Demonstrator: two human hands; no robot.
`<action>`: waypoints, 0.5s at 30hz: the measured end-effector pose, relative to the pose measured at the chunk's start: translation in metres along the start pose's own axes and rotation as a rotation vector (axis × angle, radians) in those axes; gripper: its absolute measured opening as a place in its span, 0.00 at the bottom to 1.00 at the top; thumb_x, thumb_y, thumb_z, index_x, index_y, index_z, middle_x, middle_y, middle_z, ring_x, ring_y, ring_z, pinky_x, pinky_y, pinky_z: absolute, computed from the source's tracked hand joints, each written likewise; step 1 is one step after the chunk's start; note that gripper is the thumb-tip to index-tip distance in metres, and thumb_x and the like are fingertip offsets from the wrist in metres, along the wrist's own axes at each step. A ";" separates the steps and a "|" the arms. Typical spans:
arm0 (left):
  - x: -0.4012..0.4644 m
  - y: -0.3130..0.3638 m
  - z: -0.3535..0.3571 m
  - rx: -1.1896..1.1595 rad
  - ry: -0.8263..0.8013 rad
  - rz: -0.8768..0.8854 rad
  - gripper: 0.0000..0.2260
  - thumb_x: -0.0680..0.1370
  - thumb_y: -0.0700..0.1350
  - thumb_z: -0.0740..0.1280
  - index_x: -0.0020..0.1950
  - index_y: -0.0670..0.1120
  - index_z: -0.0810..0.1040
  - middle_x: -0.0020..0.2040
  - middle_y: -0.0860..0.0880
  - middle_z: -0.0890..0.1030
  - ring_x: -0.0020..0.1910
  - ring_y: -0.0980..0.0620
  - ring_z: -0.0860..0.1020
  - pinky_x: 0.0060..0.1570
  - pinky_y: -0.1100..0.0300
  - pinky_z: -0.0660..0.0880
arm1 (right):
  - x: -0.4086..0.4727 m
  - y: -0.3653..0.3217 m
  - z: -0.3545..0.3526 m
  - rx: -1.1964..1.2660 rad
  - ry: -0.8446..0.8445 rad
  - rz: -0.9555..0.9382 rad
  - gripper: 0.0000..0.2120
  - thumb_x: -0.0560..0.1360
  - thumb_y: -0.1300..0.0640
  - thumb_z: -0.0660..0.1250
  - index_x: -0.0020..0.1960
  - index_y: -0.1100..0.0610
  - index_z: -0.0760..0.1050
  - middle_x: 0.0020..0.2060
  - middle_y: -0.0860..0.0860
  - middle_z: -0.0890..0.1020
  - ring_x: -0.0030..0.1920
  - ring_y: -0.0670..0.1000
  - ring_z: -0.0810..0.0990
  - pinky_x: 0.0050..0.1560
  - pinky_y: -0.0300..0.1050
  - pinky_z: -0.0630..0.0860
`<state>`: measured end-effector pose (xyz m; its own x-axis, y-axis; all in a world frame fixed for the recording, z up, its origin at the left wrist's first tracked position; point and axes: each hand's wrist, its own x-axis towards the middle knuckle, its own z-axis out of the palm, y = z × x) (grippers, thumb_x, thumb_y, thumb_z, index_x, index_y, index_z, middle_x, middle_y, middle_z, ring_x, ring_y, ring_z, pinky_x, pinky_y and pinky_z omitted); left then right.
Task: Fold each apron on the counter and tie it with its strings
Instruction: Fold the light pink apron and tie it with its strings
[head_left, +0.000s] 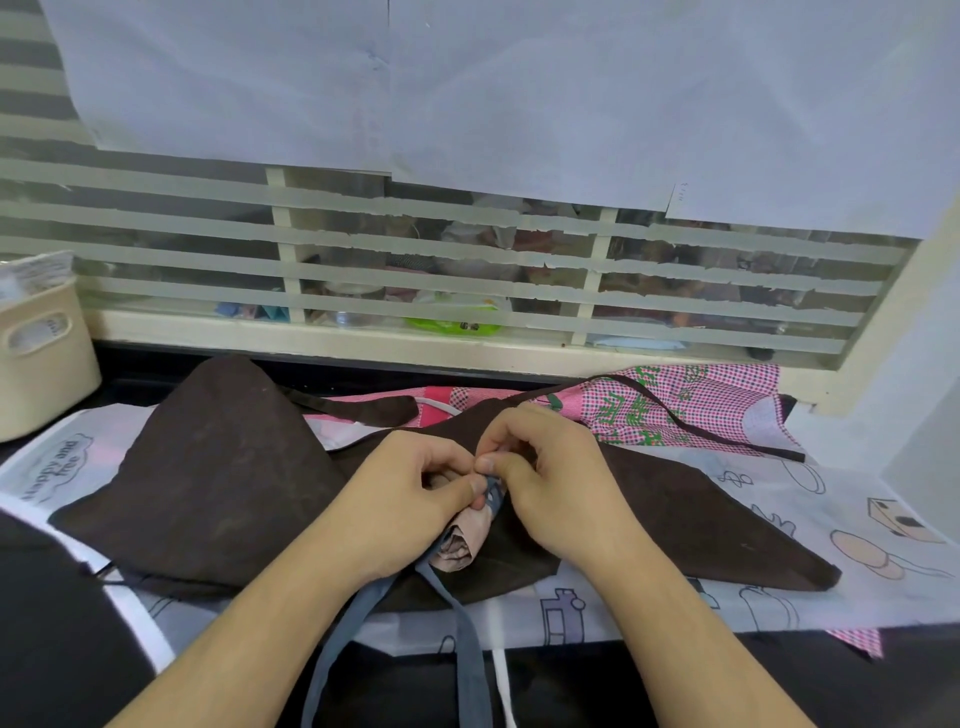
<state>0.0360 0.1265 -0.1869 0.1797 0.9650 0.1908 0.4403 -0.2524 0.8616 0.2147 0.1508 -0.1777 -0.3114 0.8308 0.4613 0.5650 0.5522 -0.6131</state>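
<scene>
At centre frame I am pinching the grey strings (470, 613) with both hands, left hand (415, 499) and right hand (550, 478), fingers curled tight, around a soft, light beige rolled apron (462, 545); it is lying on a limp brown apron (218, 478), a checked pink one (691, 400) at two o'clock.

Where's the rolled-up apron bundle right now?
Centre of the head view: the rolled beige apron lies on the brown apron, between the left hand and right hand, its grey strings trailing toward the camera.
</scene>
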 end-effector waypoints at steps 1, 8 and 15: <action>0.000 0.000 0.001 -0.007 0.002 0.000 0.07 0.80 0.41 0.72 0.45 0.50 0.87 0.40 0.49 0.86 0.42 0.44 0.83 0.48 0.52 0.79 | 0.000 0.000 0.000 0.020 0.008 0.036 0.10 0.75 0.65 0.72 0.42 0.50 0.81 0.40 0.45 0.80 0.45 0.45 0.78 0.46 0.34 0.73; 0.003 0.002 0.003 -0.003 0.085 -0.042 0.13 0.82 0.41 0.70 0.36 0.47 0.84 0.34 0.51 0.85 0.32 0.59 0.78 0.38 0.69 0.73 | 0.002 0.002 0.002 0.432 -0.048 0.262 0.08 0.80 0.64 0.69 0.51 0.52 0.81 0.39 0.54 0.83 0.35 0.54 0.83 0.35 0.46 0.81; 0.003 0.002 0.002 -0.008 0.084 -0.060 0.13 0.82 0.43 0.70 0.38 0.47 0.85 0.37 0.51 0.86 0.36 0.57 0.82 0.40 0.69 0.74 | 0.000 0.003 0.000 0.385 -0.091 0.239 0.13 0.78 0.72 0.67 0.48 0.54 0.80 0.35 0.51 0.81 0.31 0.51 0.81 0.34 0.45 0.80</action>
<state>0.0392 0.1287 -0.1853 0.0788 0.9810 0.1770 0.4407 -0.1936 0.8766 0.2166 0.1528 -0.1795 -0.2825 0.9312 0.2302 0.3094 0.3156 -0.8970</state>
